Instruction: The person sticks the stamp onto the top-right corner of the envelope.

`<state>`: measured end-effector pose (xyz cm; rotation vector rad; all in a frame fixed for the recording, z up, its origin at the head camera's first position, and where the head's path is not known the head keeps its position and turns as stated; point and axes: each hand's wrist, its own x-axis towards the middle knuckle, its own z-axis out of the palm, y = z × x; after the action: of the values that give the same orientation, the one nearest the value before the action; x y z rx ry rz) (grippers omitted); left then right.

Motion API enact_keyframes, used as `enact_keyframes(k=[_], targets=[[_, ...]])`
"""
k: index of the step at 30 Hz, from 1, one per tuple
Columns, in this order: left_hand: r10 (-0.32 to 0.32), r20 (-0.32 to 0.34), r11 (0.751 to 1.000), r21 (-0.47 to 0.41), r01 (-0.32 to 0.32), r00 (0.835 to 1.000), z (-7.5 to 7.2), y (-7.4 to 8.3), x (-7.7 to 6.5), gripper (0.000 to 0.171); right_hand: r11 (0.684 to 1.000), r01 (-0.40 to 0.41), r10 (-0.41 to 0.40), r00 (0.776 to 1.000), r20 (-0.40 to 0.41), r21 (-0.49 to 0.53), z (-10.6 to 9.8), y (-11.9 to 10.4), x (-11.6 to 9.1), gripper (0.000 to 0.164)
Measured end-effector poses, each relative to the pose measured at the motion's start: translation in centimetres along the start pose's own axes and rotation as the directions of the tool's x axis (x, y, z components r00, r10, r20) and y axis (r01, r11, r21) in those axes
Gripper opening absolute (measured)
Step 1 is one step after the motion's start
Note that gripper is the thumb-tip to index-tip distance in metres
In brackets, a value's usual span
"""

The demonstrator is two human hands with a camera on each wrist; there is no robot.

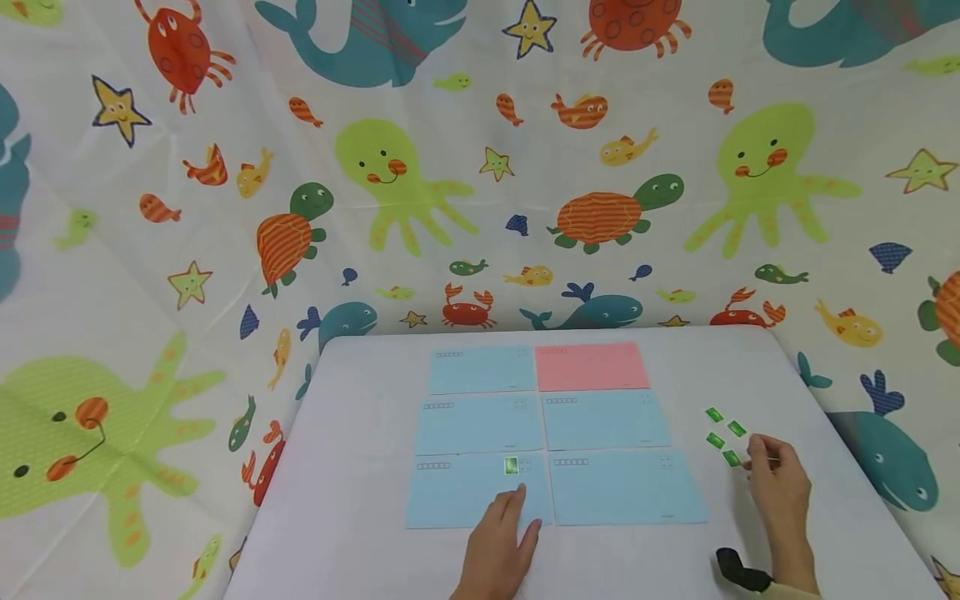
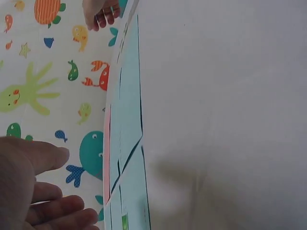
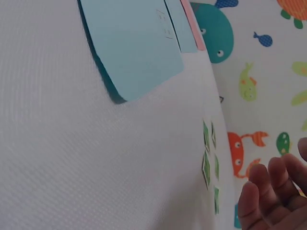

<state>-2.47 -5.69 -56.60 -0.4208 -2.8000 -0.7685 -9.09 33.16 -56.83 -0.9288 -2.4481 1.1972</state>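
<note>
My left hand (image 1: 495, 533) is over the front-left blue envelope (image 1: 457, 500), its index fingertip just below a green stamp (image 1: 512, 466) near the upper right corner. In the left wrist view, the left hand's fingers (image 2: 45, 158) are extended and hold nothing. At the right side of the table, my right hand (image 1: 780, 483) hovers close beside several loose green stamps (image 1: 715, 440), partly covering that spot. The right wrist view shows its loosely curled fingers (image 3: 276, 191) beyond the small group of stamps (image 3: 206, 167), with no stamp visible in them.
Blue envelopes lie in two columns on the white table (image 1: 360, 433), with a pink envelope (image 1: 592, 367) at the back right. A black strap (image 1: 738, 571) is at the right wrist. Behind the table hangs a curtain (image 1: 450, 208) printed with sea animals.
</note>
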Motion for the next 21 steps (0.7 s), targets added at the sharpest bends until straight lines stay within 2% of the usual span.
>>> enact_keyframes(k=[5, 9, 14, 21], targets=[[0.117, -0.003, 0.993, 0.027, -0.116, 0.993, 1.6, 1.2, 0.0, 0.050, 1.000, -0.003, 0.003, 1.000, -0.002, -0.012, 0.3, 0.5, 0.4, 0.052], [0.162, -0.006, 0.986, 0.036, -0.162, 0.987, 2.8, 1.6, 0.2, 0.048, 0.999, -0.031, 0.032, 0.999, 0.022, -0.032, 0.6, 0.9, 1.0, 0.048], [0.165, -0.003, 0.985, 0.042, -0.165, 0.986, 3.8, 2.0, 0.6, 0.044, 0.996, -0.070, 0.073, 0.996, 0.054, -0.062, 1.0, 1.4, 1.6, 0.047], [0.113, 0.005, 0.991, 0.073, -0.113, 0.994, 4.8, 2.1, 1.1, 0.045, 0.994, -0.078, 0.085, 0.993, 0.087, -0.078, 1.1, 2.0, 1.8, 0.048]])
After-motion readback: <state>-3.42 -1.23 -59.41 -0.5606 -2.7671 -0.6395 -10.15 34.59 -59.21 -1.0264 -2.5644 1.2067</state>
